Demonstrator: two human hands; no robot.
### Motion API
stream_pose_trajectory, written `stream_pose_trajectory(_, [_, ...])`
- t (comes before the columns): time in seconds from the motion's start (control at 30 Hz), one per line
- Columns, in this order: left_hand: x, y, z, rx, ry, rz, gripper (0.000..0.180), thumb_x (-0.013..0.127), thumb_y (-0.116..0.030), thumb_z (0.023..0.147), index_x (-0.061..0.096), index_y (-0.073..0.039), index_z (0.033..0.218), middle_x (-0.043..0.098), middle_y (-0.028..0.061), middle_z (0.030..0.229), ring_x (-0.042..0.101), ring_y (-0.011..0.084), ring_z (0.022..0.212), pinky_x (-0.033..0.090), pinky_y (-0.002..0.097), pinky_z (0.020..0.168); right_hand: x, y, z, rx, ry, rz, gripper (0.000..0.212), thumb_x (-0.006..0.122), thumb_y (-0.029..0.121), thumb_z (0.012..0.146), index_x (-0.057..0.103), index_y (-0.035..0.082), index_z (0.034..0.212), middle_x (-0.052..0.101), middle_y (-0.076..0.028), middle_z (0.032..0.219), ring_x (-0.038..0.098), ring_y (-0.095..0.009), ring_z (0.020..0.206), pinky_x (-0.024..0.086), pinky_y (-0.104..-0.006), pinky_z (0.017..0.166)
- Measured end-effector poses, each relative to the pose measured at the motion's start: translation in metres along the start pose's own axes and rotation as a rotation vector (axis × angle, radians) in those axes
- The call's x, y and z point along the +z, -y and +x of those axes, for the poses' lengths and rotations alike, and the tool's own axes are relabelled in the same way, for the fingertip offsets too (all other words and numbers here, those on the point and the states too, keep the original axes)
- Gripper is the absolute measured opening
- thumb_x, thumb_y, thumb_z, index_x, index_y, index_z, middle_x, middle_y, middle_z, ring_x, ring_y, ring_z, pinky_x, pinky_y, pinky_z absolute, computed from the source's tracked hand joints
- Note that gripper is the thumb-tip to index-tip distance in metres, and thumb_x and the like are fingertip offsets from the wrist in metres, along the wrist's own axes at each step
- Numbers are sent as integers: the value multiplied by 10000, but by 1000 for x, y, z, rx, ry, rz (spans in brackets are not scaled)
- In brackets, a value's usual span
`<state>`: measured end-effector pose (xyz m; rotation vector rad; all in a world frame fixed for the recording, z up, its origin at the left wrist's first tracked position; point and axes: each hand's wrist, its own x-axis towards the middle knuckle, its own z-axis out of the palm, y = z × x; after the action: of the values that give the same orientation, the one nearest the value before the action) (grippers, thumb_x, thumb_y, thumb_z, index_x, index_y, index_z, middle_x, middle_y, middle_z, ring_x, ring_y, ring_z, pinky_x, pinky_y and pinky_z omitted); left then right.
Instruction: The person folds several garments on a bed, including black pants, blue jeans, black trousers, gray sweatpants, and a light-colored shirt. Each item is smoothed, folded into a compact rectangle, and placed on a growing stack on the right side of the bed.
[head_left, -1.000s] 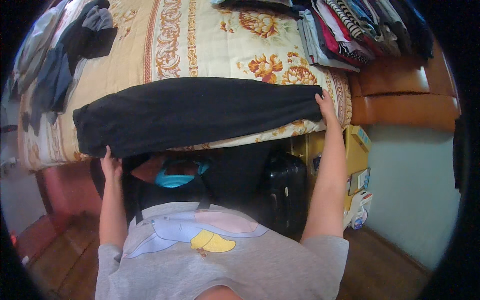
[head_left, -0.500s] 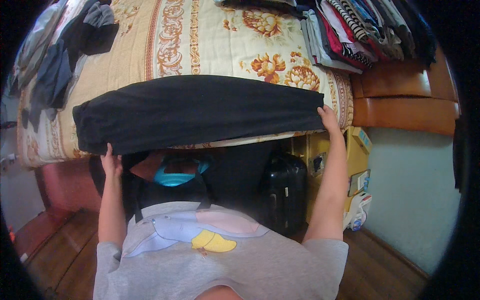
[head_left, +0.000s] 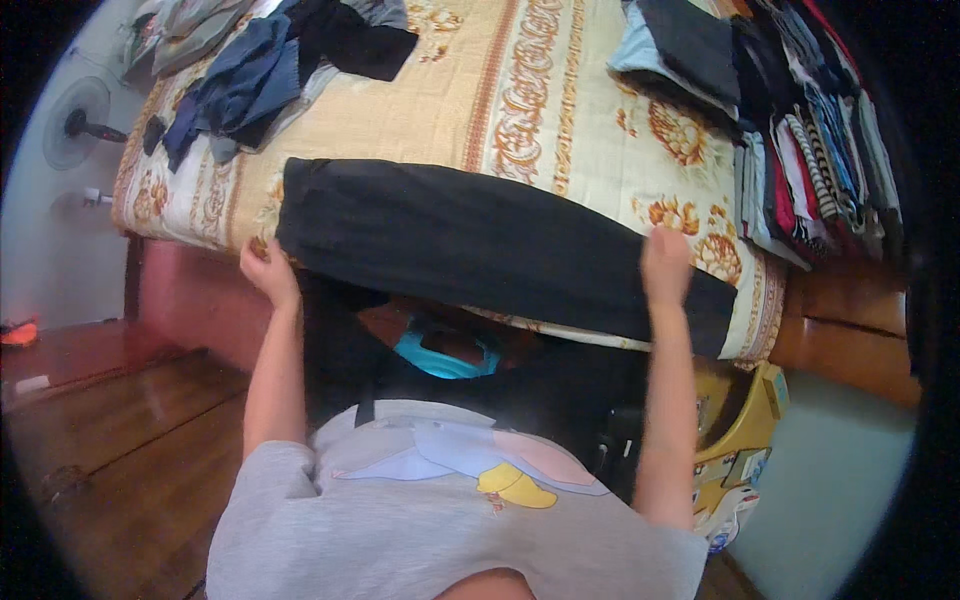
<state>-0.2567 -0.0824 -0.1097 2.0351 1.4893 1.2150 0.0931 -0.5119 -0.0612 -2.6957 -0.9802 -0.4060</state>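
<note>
A pair of black trousers (head_left: 480, 230), folded lengthwise into a long strip, lies across the near edge of the bed. At its left end, by the lower corner, is my left hand (head_left: 270, 272). The fingers there are curled in against the cloth's edge. My right hand (head_left: 667, 268) is over the right part of the strip, short of its right end. Motion smears it and its fingers are not clear, so whether it grips the cloth or hovers above cannot be made out.
Loose clothes (head_left: 250, 75) lie heaped at the bed's far left. Folded clothes (head_left: 800, 170) stand stacked at the right, with folded dark and light blue garments (head_left: 675, 55) beside them. Below the edge are a turquoise plastic item (head_left: 445, 355) and a yellow shelf (head_left: 745, 410). A fan (head_left: 78, 122) stands left.
My view has turned, so the bed appears shifted right. My right hand has moved inward from the trousers' right end. My left hand stays by the lower left corner.
</note>
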Motion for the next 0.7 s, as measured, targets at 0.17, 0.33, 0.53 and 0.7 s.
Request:
stream_pose_trajectory(0.17, [36,-7,66,-141,614,-44,680,690,-407,713,459,44,1166,515,240,1148,490,332,1088,368,375,928,67,160,64,-108,211,116,399,657,341,747,574,-6,926,590,-182,904,545,-327,901,443,-422,773])
stream_pose_trajectory(0.33, [42,-28,85,-212,863,-71,598,690,-303,744,446,29,1177,564,161,1080,543,242,986,427,327,845,54,193,95,-2,692,91,426,700,330,717,566,2,953,618,-181,915,593,-334,892,478,-418,761])
stream_pose_trajectory(0.53, [30,8,85,-487,1033,-576,389,628,-153,807,493,10,1133,585,96,1049,558,166,918,453,286,790,28,207,89,-57,673,-143,363,717,320,692,611,22,869,634,-164,851,621,-305,819,492,-407,693])
stream_pose_trajectory(0.7, [25,26,79,-504,1072,-757,329,579,-88,834,495,-4,1141,588,85,1054,560,153,933,456,282,805,13,212,86,-92,771,-214,370,721,326,683,611,35,883,641,-155,841,627,-282,818,496,-392,665])
